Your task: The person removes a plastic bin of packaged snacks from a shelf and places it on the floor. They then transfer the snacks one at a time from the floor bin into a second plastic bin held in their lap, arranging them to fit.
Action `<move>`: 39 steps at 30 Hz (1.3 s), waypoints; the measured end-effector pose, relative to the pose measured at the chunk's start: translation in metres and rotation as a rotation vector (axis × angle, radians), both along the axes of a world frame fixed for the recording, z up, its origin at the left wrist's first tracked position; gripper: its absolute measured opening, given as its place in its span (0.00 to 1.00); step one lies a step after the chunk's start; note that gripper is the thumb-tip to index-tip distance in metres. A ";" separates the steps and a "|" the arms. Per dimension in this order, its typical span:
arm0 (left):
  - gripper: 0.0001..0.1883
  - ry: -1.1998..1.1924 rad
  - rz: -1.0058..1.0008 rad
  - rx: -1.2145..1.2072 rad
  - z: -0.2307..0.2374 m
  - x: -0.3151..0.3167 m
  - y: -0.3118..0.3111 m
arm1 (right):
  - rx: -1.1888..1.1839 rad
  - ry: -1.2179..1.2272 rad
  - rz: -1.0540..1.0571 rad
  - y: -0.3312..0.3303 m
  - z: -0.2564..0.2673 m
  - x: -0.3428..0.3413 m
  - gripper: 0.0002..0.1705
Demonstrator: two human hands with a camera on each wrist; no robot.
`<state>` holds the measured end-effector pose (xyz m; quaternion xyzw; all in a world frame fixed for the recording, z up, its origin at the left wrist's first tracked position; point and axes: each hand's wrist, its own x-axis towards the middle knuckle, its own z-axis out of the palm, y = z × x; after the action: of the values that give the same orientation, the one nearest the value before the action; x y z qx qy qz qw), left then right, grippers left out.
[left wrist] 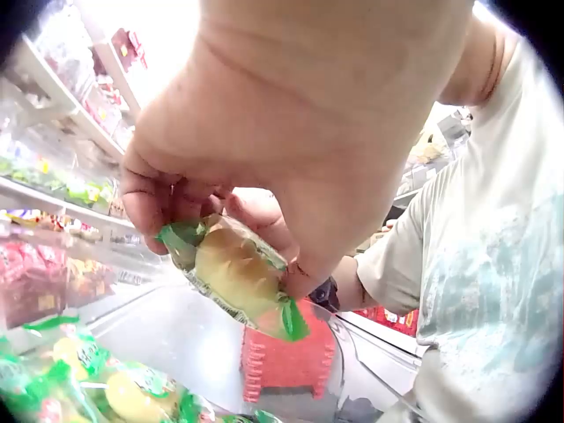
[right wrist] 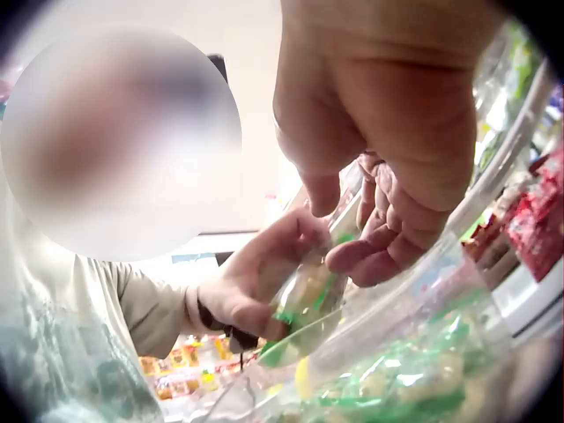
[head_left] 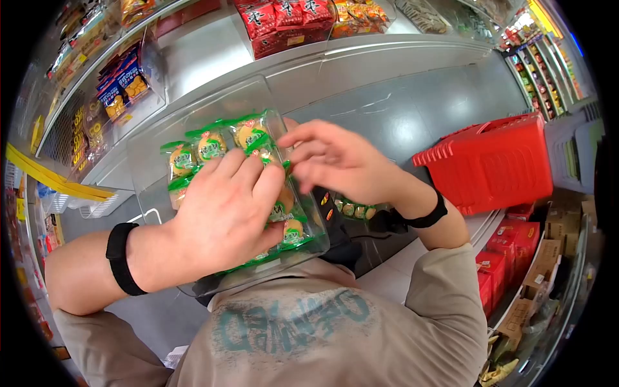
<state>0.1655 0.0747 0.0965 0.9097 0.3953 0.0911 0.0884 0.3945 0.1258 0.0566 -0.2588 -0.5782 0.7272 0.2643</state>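
A wrapped bun (left wrist: 233, 273) with green ends on its clear wrapper is pinched between the thumb and fingers of my left hand (head_left: 225, 209). That hand is over a clear plastic bin (head_left: 145, 151) holding several similar packets (head_left: 211, 146) in rows. My right hand (head_left: 345, 161) hovers by the bin's right side, somewhat blurred, its fingers loosely bent and nothing held in them. In the right wrist view its fingertips (right wrist: 357, 256) come close to the bun's wrapper (right wrist: 308, 295). The left hand hides part of the packets in the head view.
A shelf (head_left: 200, 55) runs along the far side, with red packets (head_left: 284, 16) and blue biscuit packs (head_left: 122, 87). To the right stands a red basket (head_left: 490, 164). Red boxes (head_left: 509, 251) and cardboard cartons (head_left: 541, 264) line the lower right shelf.
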 end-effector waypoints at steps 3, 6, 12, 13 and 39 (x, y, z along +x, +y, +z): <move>0.31 0.016 0.082 -0.130 -0.011 0.008 -0.002 | 0.122 0.010 -0.273 0.009 -0.031 0.070 0.12; 0.30 0.060 0.152 -0.186 -0.021 0.015 -0.001 | 0.082 0.024 -0.761 0.028 -0.110 0.151 0.10; 0.26 0.187 0.172 -0.272 -0.043 0.028 0.013 | 0.015 -0.944 -0.644 -0.004 -0.366 0.231 0.11; 0.25 0.194 0.174 -0.300 -0.046 0.029 0.016 | 0.132 -1.125 -0.477 -0.013 -0.398 0.227 0.12; 0.30 0.239 0.081 -0.413 -0.020 -0.013 0.010 | 0.327 -1.281 -0.636 -0.026 -0.419 0.234 0.20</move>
<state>0.1530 0.0851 0.0770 0.8602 0.4493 -0.0963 0.2213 0.6285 0.1000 -0.3626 -0.7458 -0.6173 0.2259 0.1080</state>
